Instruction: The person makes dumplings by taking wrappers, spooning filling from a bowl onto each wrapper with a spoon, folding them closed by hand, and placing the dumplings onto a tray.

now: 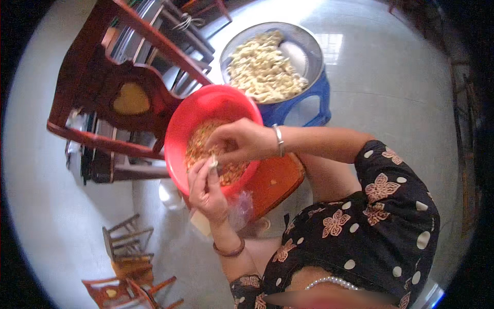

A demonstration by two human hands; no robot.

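Note:
A red plastic basin (175, 154) stands before me with a chopped orange-brown mixture (231, 174) in it. My left hand (206, 193), with a brown bangle at its wrist, is at the basin's near edge and holds a small whitish piece (213, 163) between thumb and fingertips. My right hand (243, 141), a silver bangle at its wrist, is over the mixture with curled fingers; what it holds, if anything, is hidden. Beyond the basin, a round metal strainer (317, 50) holds a heap of pale, lumpy pieces (266, 71).
The strainer rests on a blue plastic stool (326, 96). A dark red wooden chair (154, 83) supports the basin on its orange-brown seat (279, 183). Clear plastic film (243, 208) lies by my left wrist. More wooden chairs (131, 286) stand at the lower left.

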